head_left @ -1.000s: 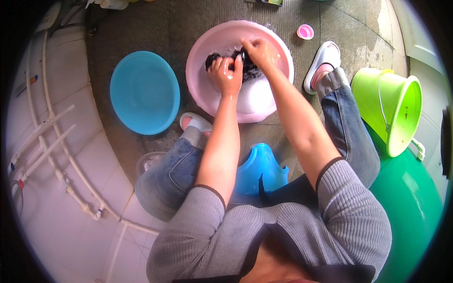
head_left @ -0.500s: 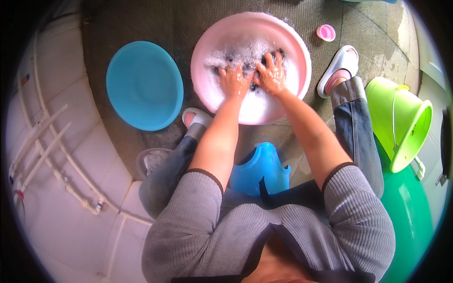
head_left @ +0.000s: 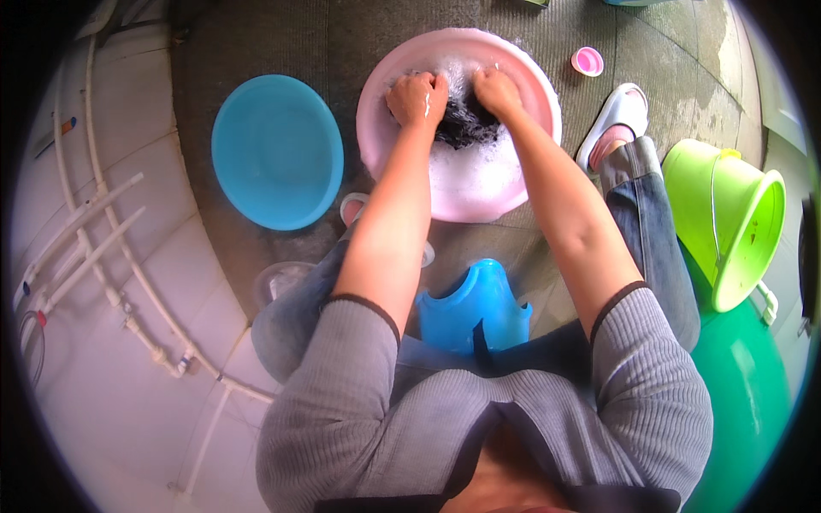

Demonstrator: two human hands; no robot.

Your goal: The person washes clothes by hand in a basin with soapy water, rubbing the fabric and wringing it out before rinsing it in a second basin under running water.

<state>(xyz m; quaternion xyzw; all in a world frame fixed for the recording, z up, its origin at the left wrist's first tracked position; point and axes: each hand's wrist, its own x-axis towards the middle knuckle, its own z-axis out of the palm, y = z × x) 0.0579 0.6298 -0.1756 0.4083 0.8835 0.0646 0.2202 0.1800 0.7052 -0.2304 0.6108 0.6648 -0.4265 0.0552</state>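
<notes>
A round pink basin (head_left: 369,141) on the floor in front of me holds white suds and water. In it lies a wet, bunched black cloth (head_left: 467,128), partly covered by foam; its exact kind cannot be made out. My left hand (head_left: 417,99) is closed on the cloth's left side, knuckles up, with a streak of foam on its back. On the other side my right hand (head_left: 498,92) is also closed on the cloth, near the basin's far right. The fingertips of both hands are hidden.
A blue basin (head_left: 278,154) stands left of the pink one. A small pink cup (head_left: 587,61) is at the far right. On the right, a lime-green bucket (head_left: 708,214) lies tipped over a large green tub (head_left: 740,385). A blue plastic stool (head_left: 475,308) is between my legs; white pipes (head_left: 141,333) run along the left wall.
My hands have gone from spread fingers pressed into the suds to closed fists, a little farther away and farther apart. More of the black cloth shows between them.
</notes>
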